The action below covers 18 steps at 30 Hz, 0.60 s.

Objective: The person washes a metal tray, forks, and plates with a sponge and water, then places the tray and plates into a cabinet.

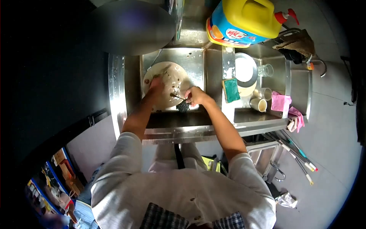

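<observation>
A large pale round plate (173, 78) lies in the left basin of a steel sink, with dark food bits and wet spots on it. My left hand (156, 83) is at the plate's left part; its fingers are blurred, and whether it holds anything cannot be made out. At the plate's right edge my right hand (195, 95) is closed on a thin dark utensil (177, 96), whose small rounded end is over the plate. Below that hand, a dark clump (182, 107) sits by the plate's lower edge.
A green sponge (231, 90) rests on the sink divider (228, 63). The right basin holds stacked plates (246, 70) and several glasses (265, 70). Behind it stands a yellow and blue detergent jug (248, 21). Pink cloths (281, 102) hang at the right. A blurred dark oval covers the upper left.
</observation>
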{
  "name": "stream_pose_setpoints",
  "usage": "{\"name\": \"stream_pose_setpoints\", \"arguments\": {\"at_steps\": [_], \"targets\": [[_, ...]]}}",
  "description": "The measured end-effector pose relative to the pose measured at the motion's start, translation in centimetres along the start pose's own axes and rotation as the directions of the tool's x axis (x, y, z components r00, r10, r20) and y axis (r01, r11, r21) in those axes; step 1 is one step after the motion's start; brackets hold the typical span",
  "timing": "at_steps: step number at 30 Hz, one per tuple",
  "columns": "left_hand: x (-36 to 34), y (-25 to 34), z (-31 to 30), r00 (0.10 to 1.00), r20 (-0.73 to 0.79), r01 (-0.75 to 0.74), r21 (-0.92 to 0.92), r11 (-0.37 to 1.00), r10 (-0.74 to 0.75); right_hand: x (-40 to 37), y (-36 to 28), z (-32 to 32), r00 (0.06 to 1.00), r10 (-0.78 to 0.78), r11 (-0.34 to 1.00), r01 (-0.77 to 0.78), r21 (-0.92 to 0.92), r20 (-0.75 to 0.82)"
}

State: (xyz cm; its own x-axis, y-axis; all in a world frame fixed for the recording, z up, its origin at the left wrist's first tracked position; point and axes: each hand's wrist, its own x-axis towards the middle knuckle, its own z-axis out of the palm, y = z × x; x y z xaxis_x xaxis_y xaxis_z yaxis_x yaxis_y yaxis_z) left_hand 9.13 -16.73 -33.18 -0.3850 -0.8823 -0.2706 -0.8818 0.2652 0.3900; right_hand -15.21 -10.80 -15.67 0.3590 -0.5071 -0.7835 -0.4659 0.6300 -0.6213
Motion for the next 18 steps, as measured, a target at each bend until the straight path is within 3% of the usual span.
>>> {"name": "stream_pose_setpoints", "arguments": {"at_steps": [1,4,5,8,11,12,14,16,18], "targets": [[0.5,0.3,1.0,0.983,-0.085,0.141,-0.220,0.965,-0.163,0.2,0.1,0.0,0.999,-0.043,0.999,0.043,-0.023,0.005],[-1.1,2.5,-2.6,0.989,0.124,-0.013,-0.484,0.875,0.083,-1.1,-2.5,-0.8,0.983,-0.185,0.982,0.185,-0.031,0.011],[-2.3,2.7,-3.1,0.968,0.100,-0.069,-0.775,0.628,0.229,-1.6,-3.6,-1.4,0.969,-0.243,0.969,0.244,-0.027,0.037],[-7.0,9.1,-13.5,0.966,0.132,0.003,-0.867,0.499,0.223,-2.2,-5.3,-4.3,0.928,-0.353,0.934,0.343,0.095,0.117],[-8.4,10.2,-15.2,0.955,0.193,0.075,-0.893,0.443,0.226,-4.6,-8.9,-6.0,0.954,-0.301,0.948,0.300,0.103,-0.014],[-8.5,9.8,-15.0,0.964,0.181,0.079,-0.896,0.437,0.197,-6.0,-10.7,-6.1,0.956,-0.235,0.933,0.273,0.233,-0.177],[-8.2,9.0,-14.1,0.979,0.149,0.079,-0.905,0.418,0.139,-5.4,-13.1,-7.5,0.836,-0.147,0.972,0.220,0.078,-0.528],[-9.5,9.6,-16.5,0.981,0.187,0.157,-0.925,0.346,0.057,-2.8,-15.9,-9.3,0.531,-0.533,0.845,0.377,-0.380,-0.659],[-10.2,10.7,-18.5,0.962,0.269,0.274,-0.946,0.173,-0.053,0.9,-19.7,-9.3,0.279,-0.724,0.619,0.666,-0.416,-0.631]]}}
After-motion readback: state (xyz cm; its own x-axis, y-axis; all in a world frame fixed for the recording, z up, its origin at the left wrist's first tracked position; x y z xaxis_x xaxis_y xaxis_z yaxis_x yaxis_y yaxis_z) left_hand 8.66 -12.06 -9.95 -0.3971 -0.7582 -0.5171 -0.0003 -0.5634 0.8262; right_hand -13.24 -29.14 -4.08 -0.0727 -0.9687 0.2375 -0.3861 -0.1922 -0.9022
